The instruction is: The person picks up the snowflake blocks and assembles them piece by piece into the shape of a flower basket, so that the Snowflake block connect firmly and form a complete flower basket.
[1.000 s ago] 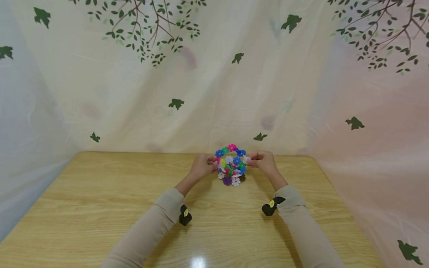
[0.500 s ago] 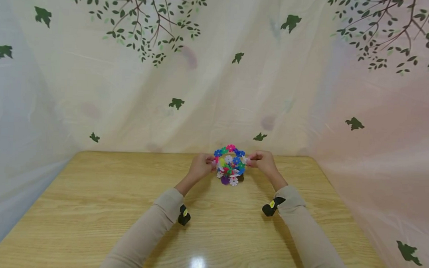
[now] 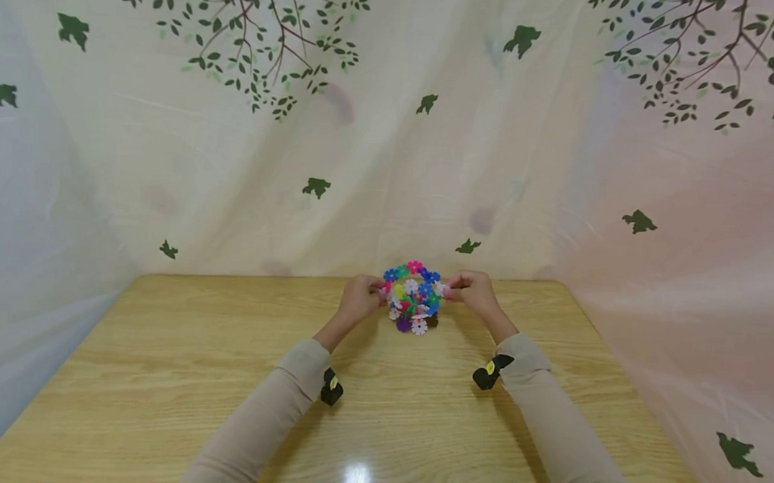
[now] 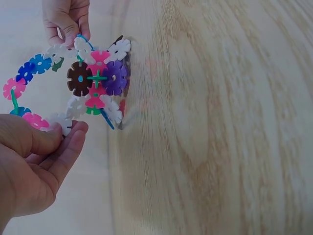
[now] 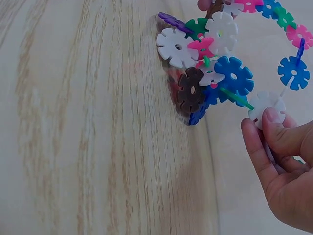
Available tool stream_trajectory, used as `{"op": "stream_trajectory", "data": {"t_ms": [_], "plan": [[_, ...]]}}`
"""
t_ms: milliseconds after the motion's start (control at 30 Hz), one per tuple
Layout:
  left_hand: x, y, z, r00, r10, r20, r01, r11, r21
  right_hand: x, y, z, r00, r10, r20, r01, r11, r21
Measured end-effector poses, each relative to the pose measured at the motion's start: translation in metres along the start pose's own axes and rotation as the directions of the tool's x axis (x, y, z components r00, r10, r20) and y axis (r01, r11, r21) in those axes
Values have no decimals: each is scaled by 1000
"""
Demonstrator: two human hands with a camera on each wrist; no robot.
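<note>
A small basket of interlocking plastic snowflake discs stands near the table's far edge, its arched handle upright. Blue, white, pink, purple, green and brown discs make it up. My left hand pinches a white disc low on one side of the handle between thumb and fingers. On the opposite side, my right hand pinches another white disc where the handle meets the body. In the right wrist view the basket's lowest discs, one brown, are right at the tabletop.
The wooden table runs up to a pale curtain close behind the basket. Printed leaves and branches decorate the cloth. A black strap device hangs at the left cuff, and a similar one at the right.
The basket has shifted slightly to the left, its lower discs a little more than the handle. The left hand has moved slightly left with it; both hands keep their pinch.
</note>
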State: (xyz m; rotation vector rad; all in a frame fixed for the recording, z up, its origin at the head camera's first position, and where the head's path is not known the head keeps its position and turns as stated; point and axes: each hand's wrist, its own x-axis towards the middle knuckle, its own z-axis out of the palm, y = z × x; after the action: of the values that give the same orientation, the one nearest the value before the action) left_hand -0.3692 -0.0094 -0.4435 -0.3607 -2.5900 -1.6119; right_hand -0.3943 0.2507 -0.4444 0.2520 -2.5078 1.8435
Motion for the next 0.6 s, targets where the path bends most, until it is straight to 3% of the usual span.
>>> {"op": "stream_trajectory", "data": {"t_ms": [233,433,600], "plan": [[0,-3,0,999,32,11,-32,999,-14,1,1,2,1000,2,-17,-2,1000,-8],[1,-6,0,998,58,12,-58,998,11,-3,2,4,998,-63,-15,64,993,94],[2,-7,2,997,73,14,-73,997,-4,-1,3,7,998,-44,-46,47,997,55]]}}
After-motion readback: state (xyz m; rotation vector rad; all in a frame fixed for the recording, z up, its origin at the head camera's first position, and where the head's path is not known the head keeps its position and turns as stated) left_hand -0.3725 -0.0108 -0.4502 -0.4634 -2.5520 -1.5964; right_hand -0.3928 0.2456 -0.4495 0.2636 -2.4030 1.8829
